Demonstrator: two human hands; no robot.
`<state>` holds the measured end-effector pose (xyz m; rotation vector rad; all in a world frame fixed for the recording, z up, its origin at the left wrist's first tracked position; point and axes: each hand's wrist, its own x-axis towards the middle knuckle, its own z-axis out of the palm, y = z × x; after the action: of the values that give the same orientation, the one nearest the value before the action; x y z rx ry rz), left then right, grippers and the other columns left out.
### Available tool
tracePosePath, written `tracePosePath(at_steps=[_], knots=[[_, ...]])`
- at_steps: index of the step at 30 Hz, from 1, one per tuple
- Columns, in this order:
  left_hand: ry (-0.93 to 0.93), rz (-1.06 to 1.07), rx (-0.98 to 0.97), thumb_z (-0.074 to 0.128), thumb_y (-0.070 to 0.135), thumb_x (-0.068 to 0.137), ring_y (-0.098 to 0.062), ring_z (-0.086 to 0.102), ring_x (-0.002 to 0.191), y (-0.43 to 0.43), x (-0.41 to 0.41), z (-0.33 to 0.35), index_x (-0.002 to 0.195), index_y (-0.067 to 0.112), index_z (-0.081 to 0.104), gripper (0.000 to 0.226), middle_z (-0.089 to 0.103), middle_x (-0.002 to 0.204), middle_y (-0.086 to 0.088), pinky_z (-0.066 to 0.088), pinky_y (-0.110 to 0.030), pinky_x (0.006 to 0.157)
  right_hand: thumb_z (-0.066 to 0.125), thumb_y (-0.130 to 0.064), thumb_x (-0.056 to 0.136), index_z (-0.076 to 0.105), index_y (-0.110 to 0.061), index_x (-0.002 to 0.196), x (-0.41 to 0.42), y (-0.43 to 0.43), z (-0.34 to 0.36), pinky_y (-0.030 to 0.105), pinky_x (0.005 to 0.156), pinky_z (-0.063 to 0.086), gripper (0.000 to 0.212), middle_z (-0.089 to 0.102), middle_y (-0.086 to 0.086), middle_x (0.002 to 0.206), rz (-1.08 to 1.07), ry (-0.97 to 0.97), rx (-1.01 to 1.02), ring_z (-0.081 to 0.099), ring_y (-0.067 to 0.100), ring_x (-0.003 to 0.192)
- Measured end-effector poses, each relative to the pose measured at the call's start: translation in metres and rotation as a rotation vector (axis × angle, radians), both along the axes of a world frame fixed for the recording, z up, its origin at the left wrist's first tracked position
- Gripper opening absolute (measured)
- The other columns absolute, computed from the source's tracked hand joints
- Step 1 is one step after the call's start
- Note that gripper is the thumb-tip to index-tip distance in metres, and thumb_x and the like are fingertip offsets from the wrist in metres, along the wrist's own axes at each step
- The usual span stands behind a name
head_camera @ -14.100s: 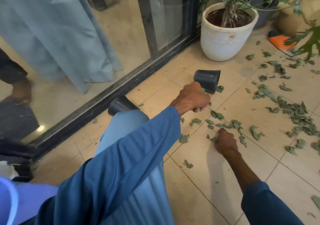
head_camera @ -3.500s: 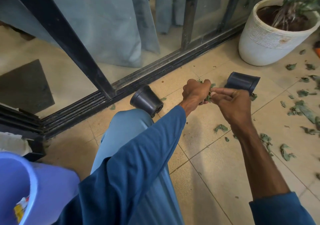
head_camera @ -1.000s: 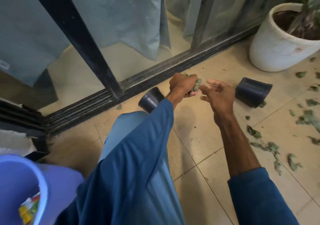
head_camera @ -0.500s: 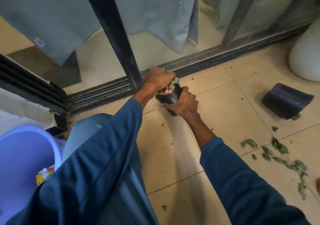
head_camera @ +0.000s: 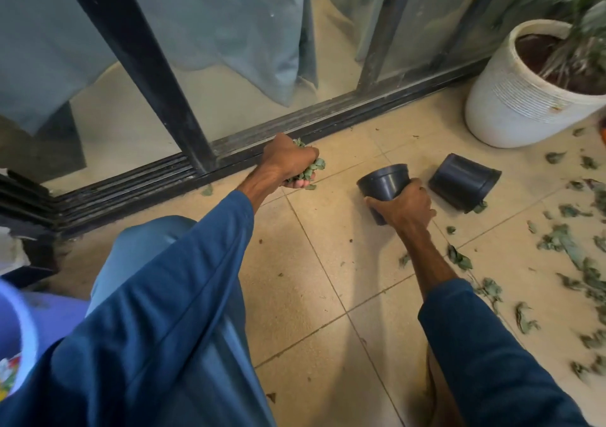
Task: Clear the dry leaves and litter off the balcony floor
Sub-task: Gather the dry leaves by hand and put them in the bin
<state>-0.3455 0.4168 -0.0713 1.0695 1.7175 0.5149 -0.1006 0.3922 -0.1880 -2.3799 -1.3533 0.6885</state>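
My left hand (head_camera: 288, 161) is squeezing dry leaves (head_camera: 311, 170). My right hand (head_camera: 406, 207) is gripping a small black pot (head_camera: 383, 181) beside a tipped pot (head_camera: 464, 177). Loose leaves (head_camera: 564, 243) are lying on the tiles (head_camera: 311, 279) right of it.

Soft even daylight, faint shadows on floor (head_camera: 311, 295); wide-angle bend at edges, plant (head_camera: 583, 16) motion-blurred top rt
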Motion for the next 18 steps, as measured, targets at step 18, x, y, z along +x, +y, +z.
tracePosePath(at_steps=[18], knots=[[0.095, 0.099, -0.023, 0.062, 0.017, 0.097, -0.011, 0.057, 0.036, -0.013, -0.062, 0.003, 0.087, -0.002, 0.073, 0.024, 0.070, 0.061, -0.007, 0.045, -0.018, 0.035, 0.058, 0.008, 0.090, 0.053, -0.003, 0.137, -0.151, 0.017, -0.042, 0.040, 0.098, 0.052, 0.048, 0.045, 0.020, 0.139, 0.785, -0.286, 0.023, 0.047, 0.034, 0.129]])
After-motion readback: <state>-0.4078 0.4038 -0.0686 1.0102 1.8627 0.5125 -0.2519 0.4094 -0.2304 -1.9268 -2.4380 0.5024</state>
